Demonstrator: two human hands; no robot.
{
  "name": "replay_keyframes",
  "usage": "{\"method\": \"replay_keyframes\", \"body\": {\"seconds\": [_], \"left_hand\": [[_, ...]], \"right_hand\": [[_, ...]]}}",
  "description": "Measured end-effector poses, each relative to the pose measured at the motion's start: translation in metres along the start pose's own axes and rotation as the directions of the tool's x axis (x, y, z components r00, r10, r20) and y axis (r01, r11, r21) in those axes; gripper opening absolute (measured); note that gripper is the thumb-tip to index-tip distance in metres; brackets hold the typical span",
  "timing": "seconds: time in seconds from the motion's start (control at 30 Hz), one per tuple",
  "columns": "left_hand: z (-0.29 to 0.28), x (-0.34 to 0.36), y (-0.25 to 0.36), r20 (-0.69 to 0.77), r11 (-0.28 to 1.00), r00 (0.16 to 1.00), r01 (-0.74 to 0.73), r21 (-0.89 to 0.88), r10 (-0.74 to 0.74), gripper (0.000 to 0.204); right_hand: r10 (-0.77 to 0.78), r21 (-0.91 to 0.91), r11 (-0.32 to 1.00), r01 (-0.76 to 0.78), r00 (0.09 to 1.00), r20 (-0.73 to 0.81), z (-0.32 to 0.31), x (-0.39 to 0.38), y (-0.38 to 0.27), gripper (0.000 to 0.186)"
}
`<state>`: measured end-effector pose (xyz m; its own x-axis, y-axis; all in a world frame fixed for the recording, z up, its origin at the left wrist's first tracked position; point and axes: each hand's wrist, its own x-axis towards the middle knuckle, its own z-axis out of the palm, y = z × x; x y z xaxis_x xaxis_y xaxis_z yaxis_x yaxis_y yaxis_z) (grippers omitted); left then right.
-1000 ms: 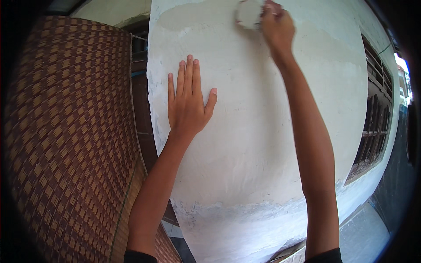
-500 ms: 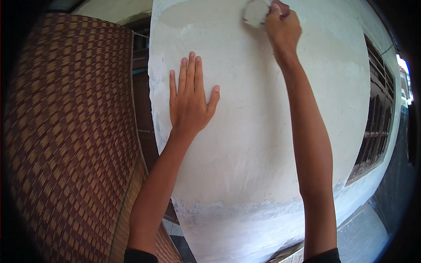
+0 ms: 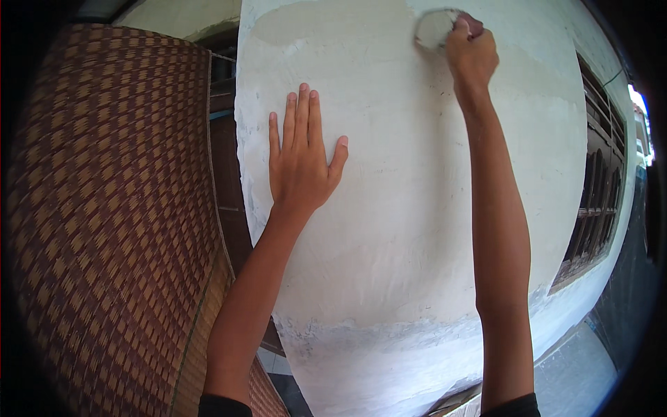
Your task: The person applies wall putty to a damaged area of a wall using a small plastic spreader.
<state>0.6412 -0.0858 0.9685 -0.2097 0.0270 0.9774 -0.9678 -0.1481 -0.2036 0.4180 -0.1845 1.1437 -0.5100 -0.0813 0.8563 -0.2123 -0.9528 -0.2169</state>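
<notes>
The right hand [image 3: 473, 61], wrapped round a pale tool [image 3: 435, 30], slid right, reaching more wall [image 3: 389, 215]; the left hand [image 3: 302, 170] stays flat, fingers apart

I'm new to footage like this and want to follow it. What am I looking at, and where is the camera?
There's no robot here, just a person working bare-handed. The camera is a wide fisheye worn on the person's head, which is why straight edges look curved. The surface in front is an upright, pale wall, patchy near the top and rougher lower down. The left hand appears to lie flat against it, holding nothing. The right hand, higher up, grips a pale, roundish object; it's too blurred to identify. At the left is a brown woven mat, and at the right a dark window.
</notes>
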Motion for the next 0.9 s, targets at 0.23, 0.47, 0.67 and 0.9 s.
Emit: {"method": "replay_keyframes", "body": {"seconds": [0.23,0.47,0.67,0.9], "left_hand": [[-0.002,-0.001,-0.003,0.029,1.000,1.000,-0.006,-0.016,0.006,0.072],[0.000,0.002,0.006,0.010,1.000,1.000,-0.006,-0.029,0.007,0.071],[-0.001,0.000,0.000,0.006,0.999,1.000,-0.001,-0.036,0.002,0.071],[-0.003,-0.001,-0.004,0.035,0.999,0.999,-0.007,-0.032,0.008,0.070]], "right_hand": [[-0.368,0.177,0.923,0.342,0.918,0.144,0.071,-0.056,-0.051,0.030],[-0.144,-0.354,0.926,0.134,0.990,-0.003,-0.014,0.048,0.058,0.049],[-0.171,0.069,0.983,0.168,0.984,0.049,0.033,-0.016,-0.031,0.045],[-0.369,0.074,0.929,0.363,0.924,0.101,0.105,-0.037,-0.072,0.027]]}}
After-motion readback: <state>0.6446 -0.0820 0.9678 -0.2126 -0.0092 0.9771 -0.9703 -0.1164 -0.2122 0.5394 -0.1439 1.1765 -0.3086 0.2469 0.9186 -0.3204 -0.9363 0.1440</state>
